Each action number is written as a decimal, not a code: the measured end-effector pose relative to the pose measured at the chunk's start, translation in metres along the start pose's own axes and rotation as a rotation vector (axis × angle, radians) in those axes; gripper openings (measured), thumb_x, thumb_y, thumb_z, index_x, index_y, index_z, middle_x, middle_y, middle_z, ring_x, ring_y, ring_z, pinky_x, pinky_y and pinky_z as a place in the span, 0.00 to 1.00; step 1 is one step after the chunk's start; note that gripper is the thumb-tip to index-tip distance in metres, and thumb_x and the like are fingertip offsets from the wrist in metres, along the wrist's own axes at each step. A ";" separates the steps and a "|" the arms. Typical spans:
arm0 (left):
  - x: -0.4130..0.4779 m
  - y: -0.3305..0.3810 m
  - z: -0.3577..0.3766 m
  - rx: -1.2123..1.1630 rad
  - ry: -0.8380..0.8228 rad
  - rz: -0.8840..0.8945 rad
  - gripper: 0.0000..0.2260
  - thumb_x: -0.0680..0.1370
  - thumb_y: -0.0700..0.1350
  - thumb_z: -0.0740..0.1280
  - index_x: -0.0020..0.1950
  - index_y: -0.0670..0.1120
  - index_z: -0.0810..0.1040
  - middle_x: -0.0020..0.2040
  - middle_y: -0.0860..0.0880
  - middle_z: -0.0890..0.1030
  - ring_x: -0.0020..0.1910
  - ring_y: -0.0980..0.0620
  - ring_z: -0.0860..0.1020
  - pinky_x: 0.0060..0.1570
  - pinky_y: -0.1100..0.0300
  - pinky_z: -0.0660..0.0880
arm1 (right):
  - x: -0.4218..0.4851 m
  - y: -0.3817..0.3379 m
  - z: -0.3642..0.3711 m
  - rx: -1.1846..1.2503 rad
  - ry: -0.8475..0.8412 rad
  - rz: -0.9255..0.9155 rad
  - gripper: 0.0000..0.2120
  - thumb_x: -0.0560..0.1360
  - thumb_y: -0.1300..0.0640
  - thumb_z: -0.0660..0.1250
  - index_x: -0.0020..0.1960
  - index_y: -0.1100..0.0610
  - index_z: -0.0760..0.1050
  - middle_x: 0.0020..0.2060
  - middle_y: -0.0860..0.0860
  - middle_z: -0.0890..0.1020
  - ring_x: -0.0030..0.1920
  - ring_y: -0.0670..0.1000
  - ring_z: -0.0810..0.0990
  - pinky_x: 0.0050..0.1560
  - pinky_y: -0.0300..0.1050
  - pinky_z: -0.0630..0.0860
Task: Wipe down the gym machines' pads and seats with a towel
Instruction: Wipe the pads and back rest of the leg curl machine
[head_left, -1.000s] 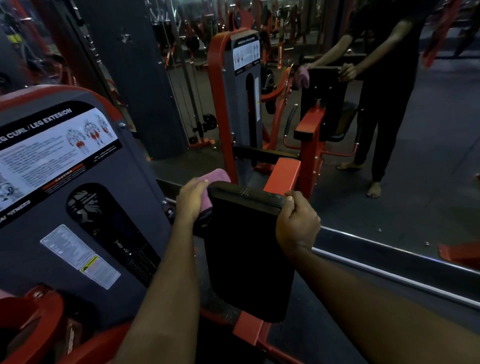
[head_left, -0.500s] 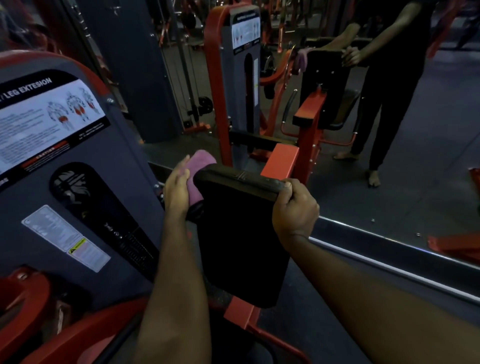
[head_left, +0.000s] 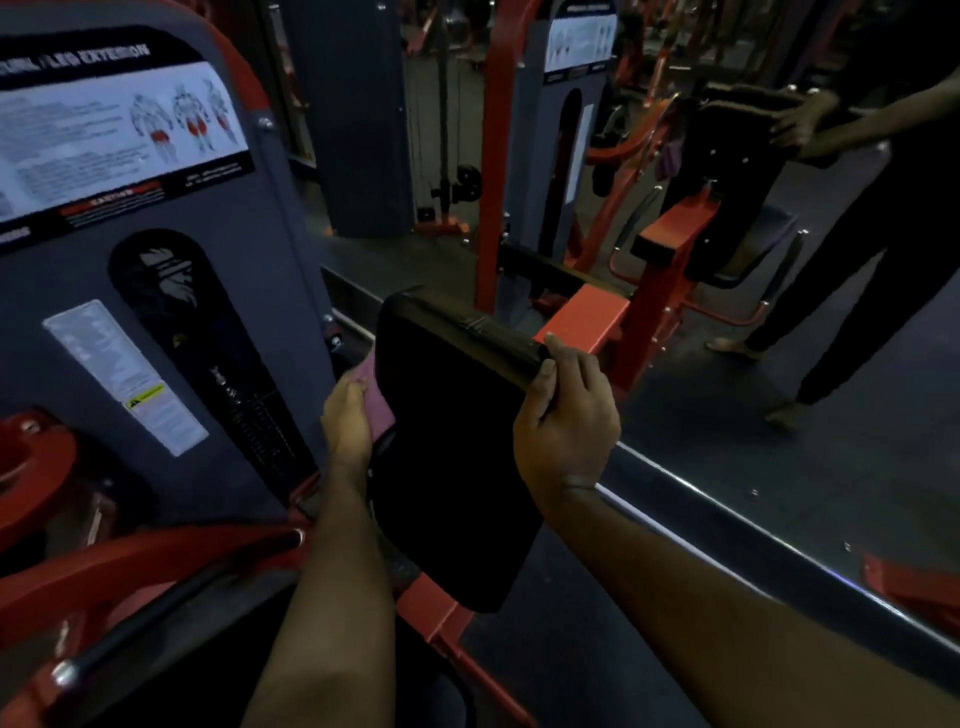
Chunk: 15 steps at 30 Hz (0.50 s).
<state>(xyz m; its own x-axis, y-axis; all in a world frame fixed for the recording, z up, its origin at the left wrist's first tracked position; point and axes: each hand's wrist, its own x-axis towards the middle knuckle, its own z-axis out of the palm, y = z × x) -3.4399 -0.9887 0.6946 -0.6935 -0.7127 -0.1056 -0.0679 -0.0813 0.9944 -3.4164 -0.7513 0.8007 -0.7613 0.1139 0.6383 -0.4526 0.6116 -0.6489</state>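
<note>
Head view. Mid-wipe, by the look of it: pressing folded pink towel (head_left: 376, 400) to left edge of upright black pad (head_left: 457, 441) with left grip (head_left: 345, 415), curled on the cloth. Clamping pad's top right corner with right grip (head_left: 563, 410). Smooth glossy vinyl, rounded corners; soft matte towel. Probably seat and other machines yet to do.

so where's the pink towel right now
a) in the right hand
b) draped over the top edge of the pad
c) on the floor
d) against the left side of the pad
d: the left hand holds the pink towel against the left side of the black pad, while the right hand grips the pad's top right corner.
</note>
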 end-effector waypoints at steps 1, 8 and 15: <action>-0.004 -0.010 -0.002 0.007 0.029 -0.034 0.15 0.82 0.41 0.58 0.62 0.46 0.82 0.55 0.48 0.81 0.54 0.49 0.77 0.51 0.59 0.71 | -0.001 0.002 -0.001 -0.001 -0.018 -0.013 0.19 0.83 0.52 0.55 0.65 0.57 0.79 0.53 0.52 0.82 0.48 0.54 0.79 0.43 0.54 0.77; -0.030 -0.059 -0.005 0.046 0.202 -0.221 0.12 0.79 0.48 0.60 0.52 0.49 0.83 0.58 0.43 0.82 0.56 0.42 0.78 0.61 0.48 0.74 | -0.001 0.016 -0.001 0.062 -0.064 -0.121 0.19 0.83 0.51 0.57 0.69 0.56 0.78 0.56 0.55 0.81 0.52 0.56 0.79 0.49 0.56 0.77; -0.030 -0.021 0.000 0.181 0.062 -0.029 0.19 0.78 0.67 0.58 0.60 0.61 0.81 0.62 0.57 0.80 0.59 0.55 0.77 0.62 0.56 0.71 | -0.001 0.025 -0.003 0.124 -0.131 -0.165 0.19 0.83 0.51 0.59 0.68 0.57 0.78 0.58 0.57 0.80 0.51 0.55 0.76 0.49 0.55 0.75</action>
<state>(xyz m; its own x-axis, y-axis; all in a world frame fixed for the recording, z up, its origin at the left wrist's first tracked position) -3.4177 -0.9658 0.6768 -0.6440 -0.7541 -0.1291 -0.2189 0.0200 0.9755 -3.4251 -0.7338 0.7851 -0.7222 -0.0874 0.6862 -0.6236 0.5114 -0.5912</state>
